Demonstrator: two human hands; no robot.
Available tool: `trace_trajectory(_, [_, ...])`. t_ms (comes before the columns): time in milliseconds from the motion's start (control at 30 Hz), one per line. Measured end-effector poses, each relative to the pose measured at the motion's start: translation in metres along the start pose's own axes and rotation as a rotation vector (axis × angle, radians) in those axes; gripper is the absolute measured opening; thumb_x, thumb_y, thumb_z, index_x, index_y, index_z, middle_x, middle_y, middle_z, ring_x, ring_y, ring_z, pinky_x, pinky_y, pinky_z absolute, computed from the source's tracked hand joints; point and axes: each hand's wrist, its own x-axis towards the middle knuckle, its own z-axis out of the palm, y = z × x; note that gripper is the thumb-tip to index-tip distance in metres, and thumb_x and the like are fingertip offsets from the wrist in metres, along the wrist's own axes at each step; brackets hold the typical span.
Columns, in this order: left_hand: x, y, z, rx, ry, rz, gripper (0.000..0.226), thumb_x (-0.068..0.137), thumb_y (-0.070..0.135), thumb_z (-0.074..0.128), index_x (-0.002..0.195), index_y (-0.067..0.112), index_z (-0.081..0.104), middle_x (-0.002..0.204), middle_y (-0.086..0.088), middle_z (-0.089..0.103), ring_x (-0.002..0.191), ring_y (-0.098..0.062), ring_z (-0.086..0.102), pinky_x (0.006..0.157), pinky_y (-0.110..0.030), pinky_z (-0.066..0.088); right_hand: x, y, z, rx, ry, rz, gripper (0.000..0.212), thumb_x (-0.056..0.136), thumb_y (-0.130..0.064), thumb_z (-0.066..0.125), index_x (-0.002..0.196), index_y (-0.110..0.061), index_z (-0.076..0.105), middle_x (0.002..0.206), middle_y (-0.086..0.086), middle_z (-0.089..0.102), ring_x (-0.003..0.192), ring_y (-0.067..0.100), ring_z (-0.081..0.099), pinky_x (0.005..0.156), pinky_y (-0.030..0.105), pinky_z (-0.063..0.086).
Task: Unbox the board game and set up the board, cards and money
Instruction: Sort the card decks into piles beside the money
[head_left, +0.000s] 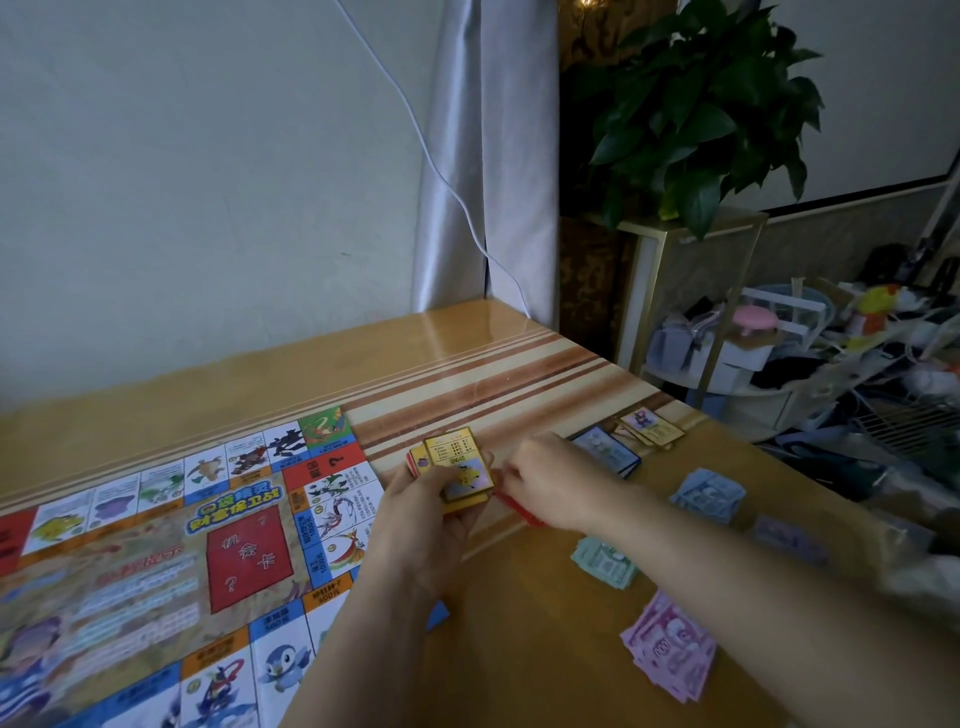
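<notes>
Both hands (423, 514) (553, 483) seemingly on card stack (460, 467)

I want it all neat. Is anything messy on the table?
Yes. The pink money near the front is fanned out crooked, and the yellow-edged cards at the far side lie splayed, not stacked square.

a plain pale wall (182, 182) backs the wooden table (519, 353). a grey curtain (483, 156) hangs at the corner, with a white cable (415, 135) trailing across it. to the right, a leafy plant (706, 104) tops a gold-framed stand (691, 260) beside cluttered shelves (831, 338). the light is dim.
</notes>
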Motion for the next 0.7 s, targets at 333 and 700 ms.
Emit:
trace_trajectory(333, [-0.007,-0.004,0.007,0.146,-0.134,-0.079,0.022,0.089,-0.002,0.055,0.110,0.004,0.057,0.083,-0.013,0.072,0.067,-0.020,0.071,0.049,-0.027,0.056,0.002,-0.002,-0.041,0.506,-0.010,0.015,0.011,0.080,-0.033,0.074,0.087,-0.026,0.069,0.090,-0.006,0.071,0.086,0.007,0.066,0.082,0.032,0.054])
trace_trajectory(700, [-0.005,-0.003,0.004,0.190,-0.113,-0.003,0.027,0.091,-0.004,0.053,0.115,0.008,0.058,0.087,-0.012,0.073,0.071,-0.021,0.072,0.051,-0.028,0.056,-0.009,0.013,-0.062,0.773,0.058,0.138,0.016,0.086,-0.015,0.068,0.101,-0.014,0.065,0.070,-0.007,0.066,0.045,-0.004,0.049,0.044,0.010,0.036])
